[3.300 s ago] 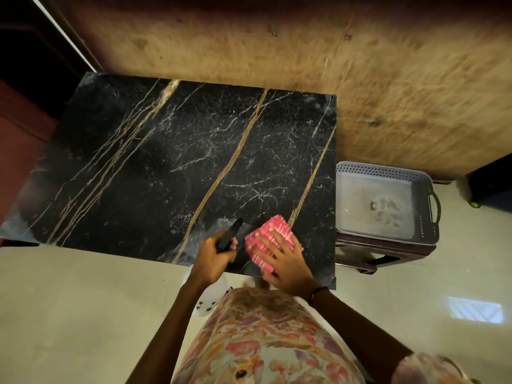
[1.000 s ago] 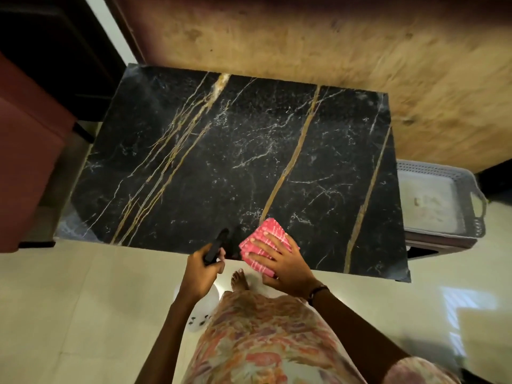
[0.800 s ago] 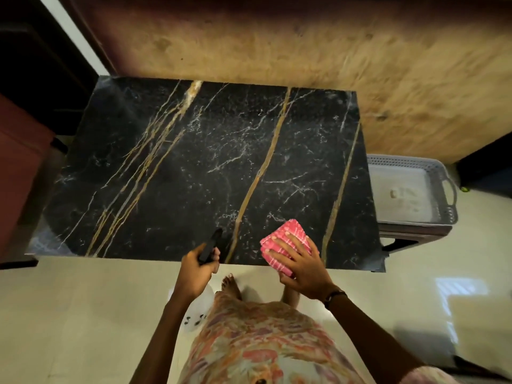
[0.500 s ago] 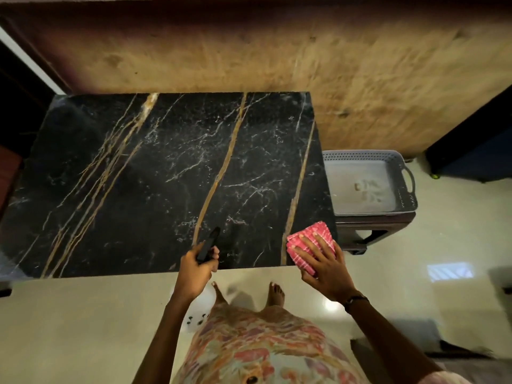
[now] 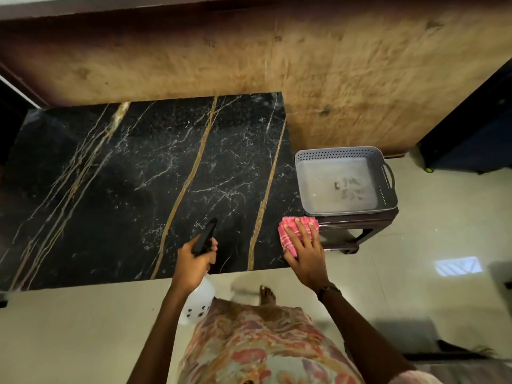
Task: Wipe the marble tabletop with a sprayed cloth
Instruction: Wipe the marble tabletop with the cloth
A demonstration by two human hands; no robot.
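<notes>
Marble tabletop (image 5: 144,173), cloth (image 5: 291,234) under right hand (image 5: 306,253)

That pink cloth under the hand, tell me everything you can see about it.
The cloth is pink-red with a fine pale check, folded into a thick pad, and looks like woven cotton. It lies flat at the near right corner of the black marble tabletop, its far edge reaching the table's right side beside the grey basket. The right hand presses on it, fingers spread, covering its near half. Whether it is damp cannot be told.

No text can be read anywhere; the dark marks on the spray bottle (image 5: 198,306) and inside the gray basket (image 5: 347,187) are too blurred.
</notes>
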